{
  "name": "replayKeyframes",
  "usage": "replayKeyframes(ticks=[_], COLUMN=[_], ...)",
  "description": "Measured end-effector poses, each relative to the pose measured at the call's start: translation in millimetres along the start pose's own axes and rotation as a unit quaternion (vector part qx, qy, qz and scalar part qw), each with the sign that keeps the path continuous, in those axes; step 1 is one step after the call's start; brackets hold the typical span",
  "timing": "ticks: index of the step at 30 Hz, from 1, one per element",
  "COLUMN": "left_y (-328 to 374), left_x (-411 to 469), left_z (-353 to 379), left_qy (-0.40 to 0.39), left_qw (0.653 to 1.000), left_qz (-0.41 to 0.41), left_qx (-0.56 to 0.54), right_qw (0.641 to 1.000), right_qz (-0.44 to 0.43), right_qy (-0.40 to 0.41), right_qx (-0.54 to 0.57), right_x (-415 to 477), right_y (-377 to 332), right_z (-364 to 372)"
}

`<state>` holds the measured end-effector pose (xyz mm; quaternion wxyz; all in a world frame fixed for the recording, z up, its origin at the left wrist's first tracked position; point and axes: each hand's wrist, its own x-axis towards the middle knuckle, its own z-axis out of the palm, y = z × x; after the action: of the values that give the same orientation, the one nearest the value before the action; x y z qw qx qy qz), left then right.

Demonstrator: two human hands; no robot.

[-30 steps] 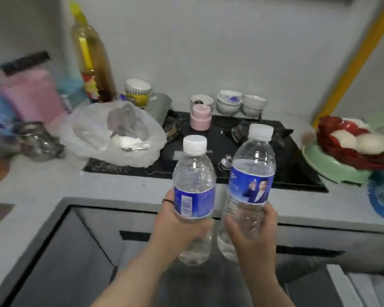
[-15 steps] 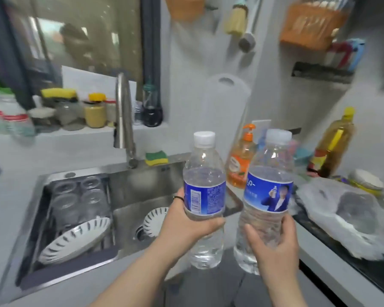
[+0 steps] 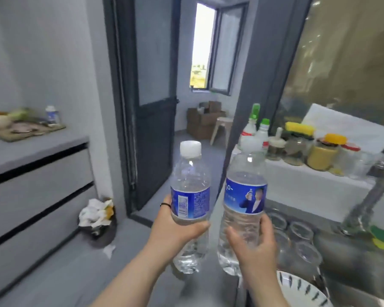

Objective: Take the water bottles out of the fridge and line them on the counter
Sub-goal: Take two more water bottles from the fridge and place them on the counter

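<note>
left hand [image 3: 175, 229] wraps the lower body of a clear plastic water bottle with a white cap and dark blue label [image 3: 190, 202], upright, just left of the steel sink [image 3: 353, 251]. right hand [image 3: 256, 247] grips a second clear bottle with a pictured blue label [image 3: 244, 209], above the sink's left edge. both bottles hang in the air, near each other but apart. likely risk: they knock together or slip while being carried, since each grip sits low on a smooth body.
</note>
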<state>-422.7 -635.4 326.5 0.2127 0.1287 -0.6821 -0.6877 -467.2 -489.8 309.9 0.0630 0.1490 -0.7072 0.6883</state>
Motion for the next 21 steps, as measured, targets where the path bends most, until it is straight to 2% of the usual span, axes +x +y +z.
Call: replayKeyframes(ticks=[5, 10, 16, 21], left_y=[-16, -36, -50, -53], left_x=[10, -4, -18, -20], left_z=[-92, -185, -299, -424], left_qy=[0.15, 0.293, 0.381, 0.408], left_qw=[0.989, 0.956, 0.923, 0.91], left_qz=[-0.009, -0.026, -0.057, -0.064], left_qx=[0.012, 0.01, 0.016, 0.032], right_qw=[0.989, 0.955, 0.93, 0.919], right_qz=[0.017, 0.046, 0.064, 0.069], right_qy=[-0.148, -0.291, -0.36, -0.386], right_qx=[0.016, 0.03, 0.03, 0.044], right_x=[18, 4, -28, -62], right_y=[16, 27, 35, 25], right_z=[104, 204, 316, 442])
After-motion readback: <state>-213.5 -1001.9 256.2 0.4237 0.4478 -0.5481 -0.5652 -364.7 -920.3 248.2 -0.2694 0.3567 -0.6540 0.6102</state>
